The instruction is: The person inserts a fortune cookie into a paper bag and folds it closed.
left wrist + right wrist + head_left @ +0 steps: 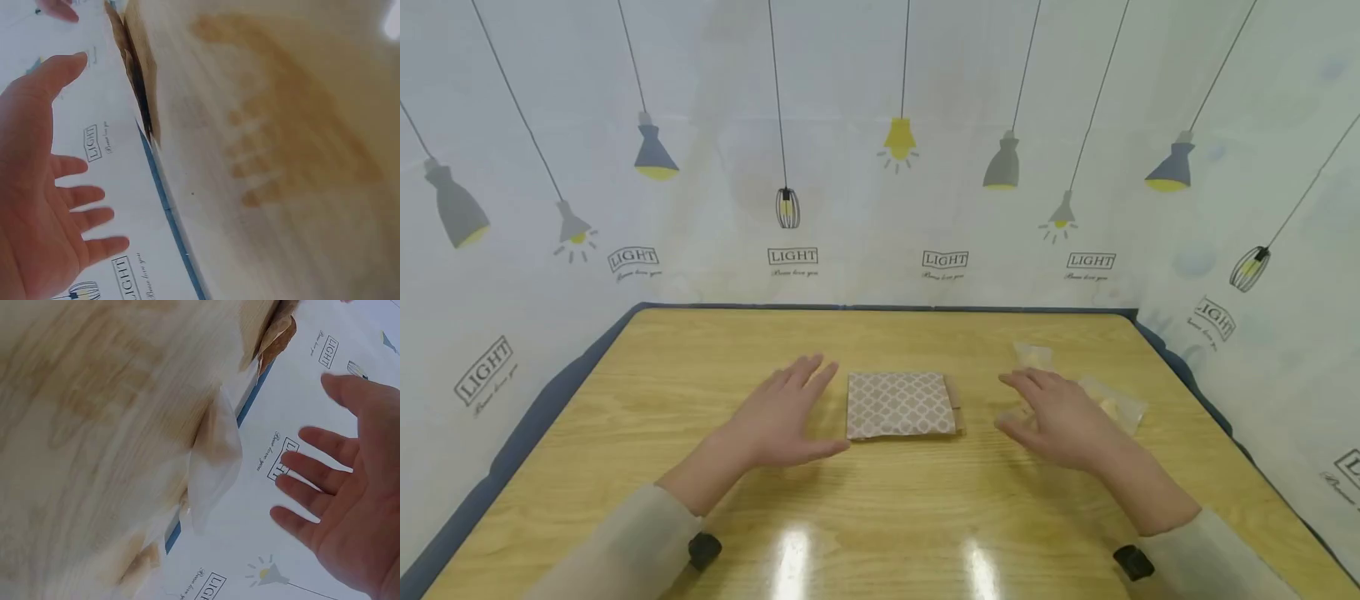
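Observation:
A flat folded paper packet (901, 405) with a white lattice pattern on grey-brown lies at the middle of the wooden table, brown layers showing at its right edge. My left hand (784, 417) is held just left of it, fingers spread and thumb tip close to its lower left corner. To the right, past a gap, my right hand (1066, 421) has its fingers extended towards the packet. Both palms hold nothing. In the left wrist view the packet's brown folded edge (139, 69) shows; in the right wrist view part of it (278, 331) appears at the top.
Two translucent plastic bags lie at the right: a small one (1033, 356) behind my right hand and a larger one (1129, 408) partly covered by it. The wooden table (700, 342) has a dark blue border, with a lamp-printed white sheet (850, 142) around it.

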`<state>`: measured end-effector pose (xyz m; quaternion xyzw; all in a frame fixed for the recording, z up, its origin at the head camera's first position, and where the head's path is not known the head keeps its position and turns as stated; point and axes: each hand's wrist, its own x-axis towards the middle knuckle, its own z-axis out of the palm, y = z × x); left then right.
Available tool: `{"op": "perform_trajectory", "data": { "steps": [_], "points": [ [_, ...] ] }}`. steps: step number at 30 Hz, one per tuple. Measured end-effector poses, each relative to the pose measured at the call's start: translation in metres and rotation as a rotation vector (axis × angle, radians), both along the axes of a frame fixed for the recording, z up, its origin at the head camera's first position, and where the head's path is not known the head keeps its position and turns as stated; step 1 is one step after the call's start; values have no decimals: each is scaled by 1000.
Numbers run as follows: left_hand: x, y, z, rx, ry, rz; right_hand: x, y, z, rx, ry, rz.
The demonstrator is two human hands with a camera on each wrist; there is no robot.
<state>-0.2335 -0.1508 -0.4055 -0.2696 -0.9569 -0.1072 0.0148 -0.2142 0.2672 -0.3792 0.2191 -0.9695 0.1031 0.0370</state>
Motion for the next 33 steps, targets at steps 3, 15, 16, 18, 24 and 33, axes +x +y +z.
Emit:
{"op": "perform_trajectory", "data": {
  "steps": [3, 15, 16, 18, 24, 33],
  "points": [
    [-10, 5, -1, 52, -52, -38, -3, 2, -3, -32, 9, 13],
    [-61, 48, -14, 17, -276, -115, -4, 4, -8, -54, -36, 43],
    [-64, 50, -15, 15, -283, -117, -4, 4, -9, -53, -37, 44],
    [-68, 54, -15, 14, -302, -129, -5, 4, -9, -52, -39, 46],
    [-71, 61, -12, 2, -340, -147, -6, 3, -10, -60, -34, 54],
    [-70, 66, -14, 20, -342, -126, -6, 2, -13, -58, -24, 55]
  ]
}}
